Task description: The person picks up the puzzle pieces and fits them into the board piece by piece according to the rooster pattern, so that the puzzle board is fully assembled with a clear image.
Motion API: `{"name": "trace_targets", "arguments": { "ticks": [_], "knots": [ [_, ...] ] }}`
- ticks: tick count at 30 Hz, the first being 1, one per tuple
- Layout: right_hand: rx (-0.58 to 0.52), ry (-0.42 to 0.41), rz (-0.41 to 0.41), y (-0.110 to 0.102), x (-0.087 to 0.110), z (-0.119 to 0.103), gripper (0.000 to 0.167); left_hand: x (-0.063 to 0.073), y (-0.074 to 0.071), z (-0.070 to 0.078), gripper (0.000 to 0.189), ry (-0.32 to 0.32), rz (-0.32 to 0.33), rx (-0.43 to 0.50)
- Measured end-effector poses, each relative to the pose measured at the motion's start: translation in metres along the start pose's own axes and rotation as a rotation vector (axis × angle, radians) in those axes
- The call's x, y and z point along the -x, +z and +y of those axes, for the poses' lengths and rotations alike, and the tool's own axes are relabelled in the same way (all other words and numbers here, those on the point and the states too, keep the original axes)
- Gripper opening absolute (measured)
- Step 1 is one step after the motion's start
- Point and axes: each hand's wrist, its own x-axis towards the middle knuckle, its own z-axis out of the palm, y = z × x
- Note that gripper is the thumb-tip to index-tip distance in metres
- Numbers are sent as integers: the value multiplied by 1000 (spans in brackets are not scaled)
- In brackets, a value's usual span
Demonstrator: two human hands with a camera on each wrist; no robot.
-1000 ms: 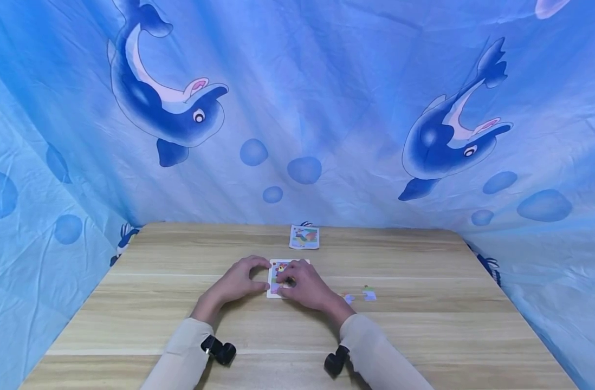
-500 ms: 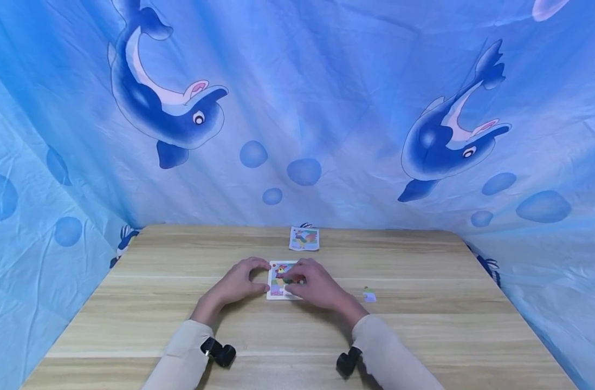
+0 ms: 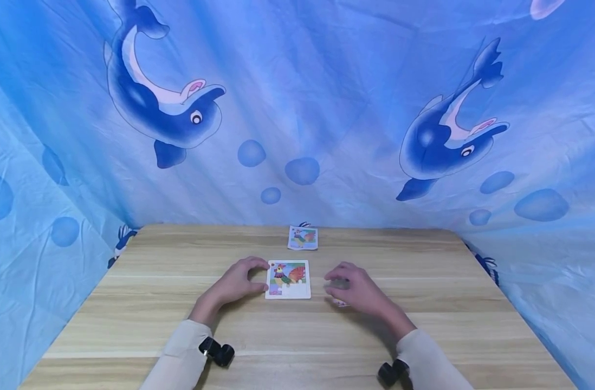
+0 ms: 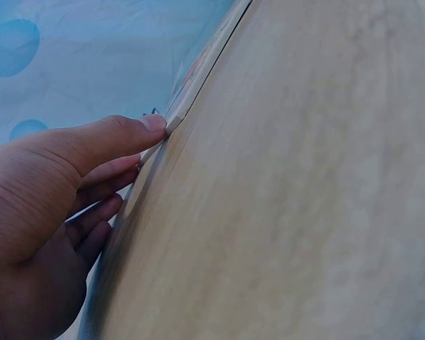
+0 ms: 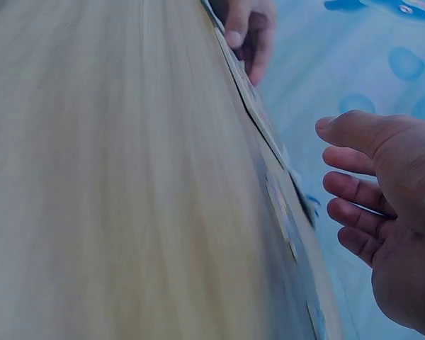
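Note:
A square jigsaw puzzle [image 3: 292, 277] with a rooster picture lies flat on the table. White board shows along its lower middle and lower right. My left hand [image 3: 242, 280] holds its left edge, thumb at the near corner and fingertips near the far one; in the left wrist view the thumb presses against the board's edge. Right of the puzzle, my right hand [image 3: 354, 288] hovers low with its fingers loosely bent and nothing between them. A puzzle piece [image 3: 341, 303] shows partly below that hand. In the right wrist view, loose pieces [image 5: 282, 212] lie on the table, seen almost edge-on.
A small picture card [image 3: 303, 238] of the same rooster lies behind the puzzle near the table's far edge. The wooden table [image 3: 288, 346] runs back to a blue curtain [image 3: 297, 108] printed with dolphins.
My right hand has left the puzzle and moved right, over the loose pieces. More of the rooster picture is now uncovered. The left hand has stayed on the puzzle's edge.

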Motion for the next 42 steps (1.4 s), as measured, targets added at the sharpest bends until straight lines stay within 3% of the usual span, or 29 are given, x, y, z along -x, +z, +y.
{"name": "trace_targets", "arguments": {
  "ticks": [9, 14, 21, 42],
  "knots": [
    [35, 33, 48, -18, 26, 23, 23, 2, -1, 1, 48, -3, 1, 14],
    [14, 57, 21, -20, 32, 32, 22, 1, -1, 1, 48, -5, -1, 16],
    [-11, 75, -47, -19, 36, 39, 24, 0, 0, 0, 48, 6, -2, 3],
    [68, 48, -27, -12, 36, 39, 22, 2, 0, 1, 47, 4, 0, 10]
  ]
}}
